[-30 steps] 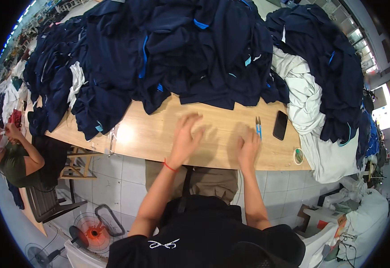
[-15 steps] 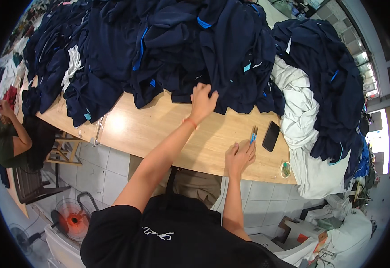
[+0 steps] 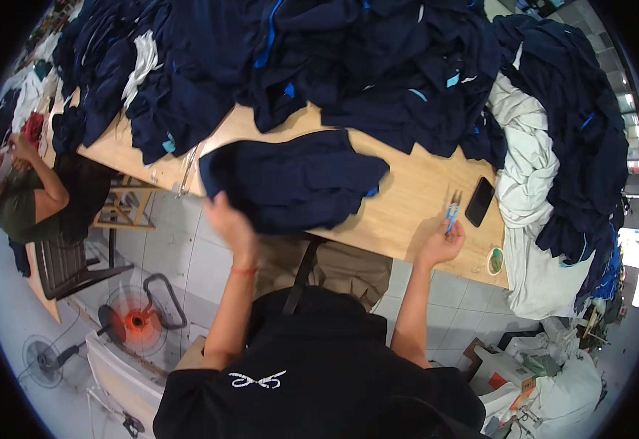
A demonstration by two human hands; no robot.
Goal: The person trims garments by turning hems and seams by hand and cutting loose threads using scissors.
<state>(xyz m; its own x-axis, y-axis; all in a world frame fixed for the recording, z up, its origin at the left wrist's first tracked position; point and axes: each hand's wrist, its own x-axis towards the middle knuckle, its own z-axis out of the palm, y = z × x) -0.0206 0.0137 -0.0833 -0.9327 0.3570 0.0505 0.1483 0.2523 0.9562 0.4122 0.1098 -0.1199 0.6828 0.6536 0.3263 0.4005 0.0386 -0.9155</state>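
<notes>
A dark navy garment piece (image 3: pixel 290 179) lies spread near the table's front edge, with a small bright blue bit at its right end. At its lower left edge is my left hand (image 3: pixel 231 227), smeared by motion; whether its fingers grip the cloth cannot be made out. My right hand (image 3: pixel 442 245) is closed around blue-handled thread snips (image 3: pixel 452 212), their blades pointing away from me. It is at the front of the table, to the right of the garment piece and apart from it.
A large heap of navy garments (image 3: pixel 378 66) covers the table's far side. To the right are a black phone (image 3: pixel 479 202), a small round container (image 3: pixel 495 261) and white cloth (image 3: pixel 528 161). Another person (image 3: pixel 34 186) sits at far left. A fan (image 3: pixel 136 320) stands on the floor.
A navy garment piece has come from the heap to the table's front. My left hand has moved back and left. My right hand, open beside the snips before, now holds them.
</notes>
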